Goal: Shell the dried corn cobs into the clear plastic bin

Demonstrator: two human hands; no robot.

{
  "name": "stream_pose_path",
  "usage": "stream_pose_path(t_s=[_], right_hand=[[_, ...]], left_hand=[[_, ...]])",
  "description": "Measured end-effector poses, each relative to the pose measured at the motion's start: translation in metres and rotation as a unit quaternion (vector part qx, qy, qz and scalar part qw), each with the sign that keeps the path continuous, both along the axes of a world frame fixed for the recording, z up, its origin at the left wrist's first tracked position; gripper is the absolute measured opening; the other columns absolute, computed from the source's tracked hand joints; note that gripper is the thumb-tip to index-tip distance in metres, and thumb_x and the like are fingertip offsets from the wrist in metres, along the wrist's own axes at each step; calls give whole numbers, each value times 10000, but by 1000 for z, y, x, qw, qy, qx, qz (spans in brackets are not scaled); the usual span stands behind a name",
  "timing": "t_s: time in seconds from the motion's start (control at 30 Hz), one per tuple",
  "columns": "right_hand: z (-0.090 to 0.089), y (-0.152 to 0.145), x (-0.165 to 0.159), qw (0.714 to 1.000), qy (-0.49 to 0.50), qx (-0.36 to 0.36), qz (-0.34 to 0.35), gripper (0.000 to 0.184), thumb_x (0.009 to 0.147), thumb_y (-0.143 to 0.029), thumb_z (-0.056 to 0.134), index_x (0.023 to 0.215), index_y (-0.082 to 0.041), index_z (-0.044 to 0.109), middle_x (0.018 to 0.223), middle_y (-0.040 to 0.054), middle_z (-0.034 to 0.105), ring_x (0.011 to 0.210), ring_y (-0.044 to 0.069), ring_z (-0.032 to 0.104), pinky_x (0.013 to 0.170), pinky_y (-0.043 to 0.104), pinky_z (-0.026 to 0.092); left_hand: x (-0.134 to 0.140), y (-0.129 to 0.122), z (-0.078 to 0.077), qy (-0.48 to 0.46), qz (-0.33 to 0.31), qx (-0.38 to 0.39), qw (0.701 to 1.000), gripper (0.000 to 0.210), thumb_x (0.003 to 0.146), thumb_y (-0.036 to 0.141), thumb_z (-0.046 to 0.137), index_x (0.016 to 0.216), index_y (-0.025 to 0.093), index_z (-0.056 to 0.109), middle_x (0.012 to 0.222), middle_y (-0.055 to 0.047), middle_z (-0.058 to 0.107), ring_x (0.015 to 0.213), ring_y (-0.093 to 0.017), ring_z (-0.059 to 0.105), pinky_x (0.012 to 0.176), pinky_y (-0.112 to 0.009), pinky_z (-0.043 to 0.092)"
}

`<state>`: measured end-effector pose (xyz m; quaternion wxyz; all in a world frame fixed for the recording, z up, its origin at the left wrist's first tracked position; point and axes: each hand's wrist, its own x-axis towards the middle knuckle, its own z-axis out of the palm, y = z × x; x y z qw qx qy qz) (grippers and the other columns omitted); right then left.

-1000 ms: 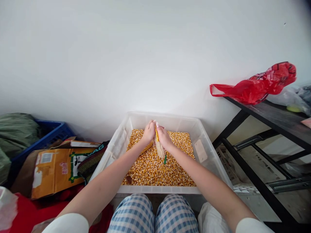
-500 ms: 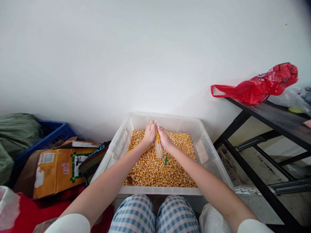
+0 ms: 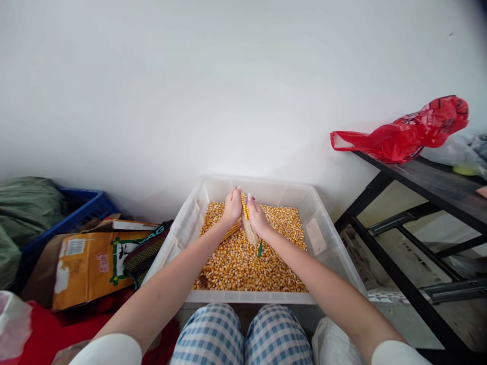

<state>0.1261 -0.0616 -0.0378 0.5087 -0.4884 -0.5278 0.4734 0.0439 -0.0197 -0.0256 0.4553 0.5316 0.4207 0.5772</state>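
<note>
We curl our left hand [image 3: 233,206] and right hand [image 3: 257,217] snugly around one partly stripped corn cob [image 3: 247,220], above the middle of the translucent tub [image 3: 251,297]. Loose kernels [image 3: 243,274] cover the tub's bottom; a second cob [image 3: 232,230] lies on them, left of the tub's centre. Left of the tub, a green bag [image 3: 30,208] meets a blue crate [image 3: 89,207].

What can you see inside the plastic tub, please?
Corn kernels, a green piece and a yellow cob; the left hand and right hand hold a partly stripped cob. The kernels hide the floor of the tub.
</note>
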Motion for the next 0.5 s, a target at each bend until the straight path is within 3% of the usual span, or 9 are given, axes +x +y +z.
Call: stream_pose_path(t_s=[0.13,0.3,0.5], right_hand=[[3,0,1,1000,27,-4,13,552,774,-667,295,914,-201,556,564,-10,523,416,125,509,411,267,451],[2,-2,-1,1000,-4,10,16,507,746,-631,420,1014,-211,517,602,-24,546,423,113,504,412,243,429],[1,0,1,999,1,35,-17,540,803,-634,271,1026,-233,556,597,-14,558,442,122,513,471,266,452]], left_hand=[[-1,3,0,2,18,-22,1000,260,800,383,358,674,180,461,623,-17,596,642,-165,559,641,-277,421],[-3,6,-2,-8,5,-3,1000,302,805,398,309,661,179,461,614,-27,594,625,-162,556,621,-272,414],[-4,8,-4,23,65,15,997,238,789,336,347,624,189,435,562,17,507,583,-136,510,599,-255,393]])
